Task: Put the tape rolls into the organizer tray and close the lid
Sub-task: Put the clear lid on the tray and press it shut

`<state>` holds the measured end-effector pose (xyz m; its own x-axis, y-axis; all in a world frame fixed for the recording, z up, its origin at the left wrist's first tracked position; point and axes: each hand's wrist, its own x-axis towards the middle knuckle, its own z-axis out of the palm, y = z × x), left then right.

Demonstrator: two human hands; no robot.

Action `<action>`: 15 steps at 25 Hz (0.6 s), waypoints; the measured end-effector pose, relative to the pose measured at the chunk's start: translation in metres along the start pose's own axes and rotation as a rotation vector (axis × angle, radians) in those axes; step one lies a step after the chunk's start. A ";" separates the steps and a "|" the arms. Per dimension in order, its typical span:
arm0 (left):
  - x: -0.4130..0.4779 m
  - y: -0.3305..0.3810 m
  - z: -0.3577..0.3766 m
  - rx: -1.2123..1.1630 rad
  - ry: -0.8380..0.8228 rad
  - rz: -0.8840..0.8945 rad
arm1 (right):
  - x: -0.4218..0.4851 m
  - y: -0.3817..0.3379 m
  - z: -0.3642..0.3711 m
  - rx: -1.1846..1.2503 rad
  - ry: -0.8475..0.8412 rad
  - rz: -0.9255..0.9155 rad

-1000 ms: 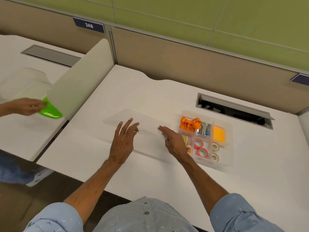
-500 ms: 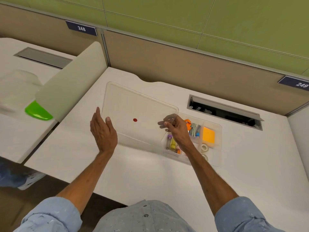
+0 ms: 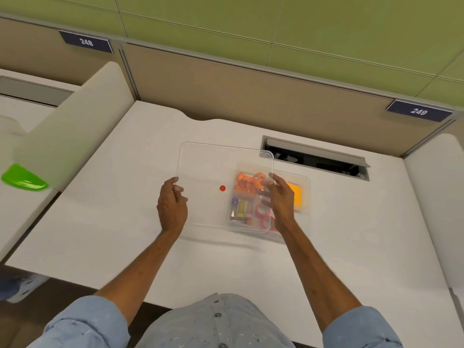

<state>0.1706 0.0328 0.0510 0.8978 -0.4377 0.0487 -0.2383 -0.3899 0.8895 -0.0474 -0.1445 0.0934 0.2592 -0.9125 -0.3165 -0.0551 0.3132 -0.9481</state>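
A clear lid [image 3: 216, 167] with a small red dot hangs above the desk, held at both side edges. My left hand [image 3: 172, 205] grips its left edge and my right hand [image 3: 280, 199] grips its right edge. The lid overlaps the left half of the clear organizer tray [image 3: 305, 197], which sits on the desk under my right hand. Seen through the lid, red tape rolls [image 3: 263, 216] lie in a front compartment, with orange clips [image 3: 247, 184] behind them and markers to their left. An orange pad [image 3: 296, 197] fills the right compartment.
An open cable slot [image 3: 316, 159] lies behind the tray near the back panel. A curved white divider [image 3: 75, 136] stands at the desk's left edge, with a green object [image 3: 22, 178] on the neighbouring desk beyond it. The desk's front edge runs close to my body.
The lid was lying flat on the desk; both hands lifted it, tilted it up, then carried it rightward and partly over the tray. Another person's hand at the green object has left the view.
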 end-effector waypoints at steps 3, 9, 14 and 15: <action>-0.013 0.008 0.027 -0.011 -0.130 -0.005 | 0.001 0.007 -0.034 -0.121 0.111 0.028; -0.030 0.027 0.072 0.083 -0.253 0.070 | 0.012 0.011 -0.089 -0.288 0.358 0.034; -0.039 0.041 0.105 0.150 -0.282 0.110 | 0.020 0.018 -0.108 -0.323 0.494 0.038; -0.039 0.043 0.109 0.151 -0.278 0.106 | 0.022 0.020 -0.111 -0.321 0.503 0.046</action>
<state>0.0847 -0.0548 0.0378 0.7343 -0.6788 -0.0068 -0.3961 -0.4366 0.8078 -0.1497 -0.1871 0.0637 -0.2343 -0.9370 -0.2591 -0.3646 0.3317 -0.8700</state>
